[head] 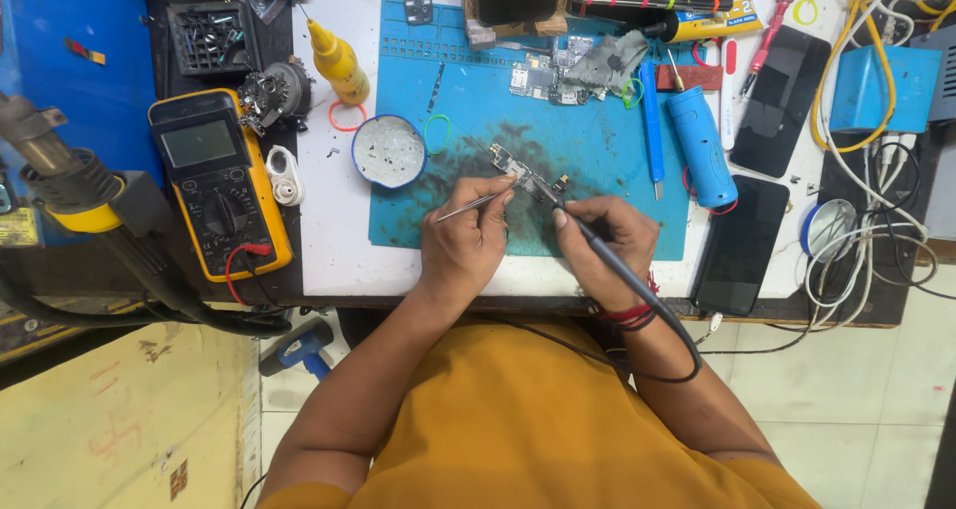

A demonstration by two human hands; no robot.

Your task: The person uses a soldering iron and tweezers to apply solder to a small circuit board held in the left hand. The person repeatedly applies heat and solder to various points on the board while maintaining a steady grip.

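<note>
- The small circuit board (526, 177) lay on the blue mat (597, 140), near the mat's centre.
- The left hand (464, 242) was at 7 o'clock from the board, fingers pinched together on thin tweezers (468, 206).
- The right hand (607, 242) was at 5 o'clock, fingers closed around a black soldering iron (597, 245).
- A round white dish (388, 151) stood at 9 o'clock.
- A yellow meter (219, 180) lay further out at 9 o'clock.

Small circuit board (525, 177): narrow, bare, lying flat and slanted on blue mat (597, 210), near mat centre. Metal tweezers (468, 207): thin, angled, tips at board. Black soldering iron (597, 242): corded, tip at board's lower end.
</note>
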